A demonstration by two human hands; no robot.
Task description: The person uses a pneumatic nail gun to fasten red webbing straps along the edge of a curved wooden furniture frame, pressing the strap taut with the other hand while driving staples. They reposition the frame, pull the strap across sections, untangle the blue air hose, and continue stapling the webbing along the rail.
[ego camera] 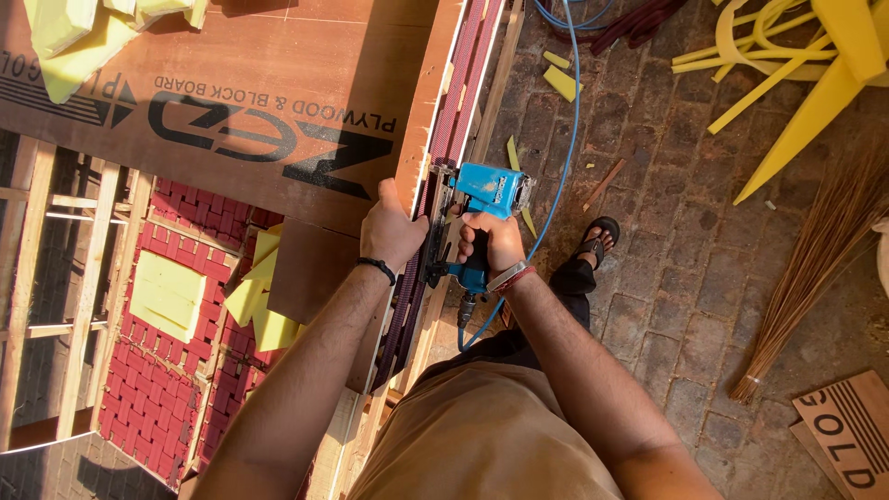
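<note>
While the plywood sheet (278,111) lies flat over the wooden frame (65,278), its right edge runs long from the lower middle of the view up toward the top, and a dark red strip (454,120) follows this same edge. Both hands are at this edge, close together. The left hand (391,231) presses on the sheet, fingers wrapped over the rim and touching the strip, so it is clamped on the board edge. The right hand (491,245) is closed around the grip of the blue staple gun (486,199), which stands just right of the left hand with its nose against the strip. A blue hose (569,120) goes from the gun up across the brick floor (667,231).

No real container is visible. Only yellow foam pieces (167,294) lie in the open frame over red webbing (176,370), left of the hands. A broom (815,268) lies well apart at right.
</note>
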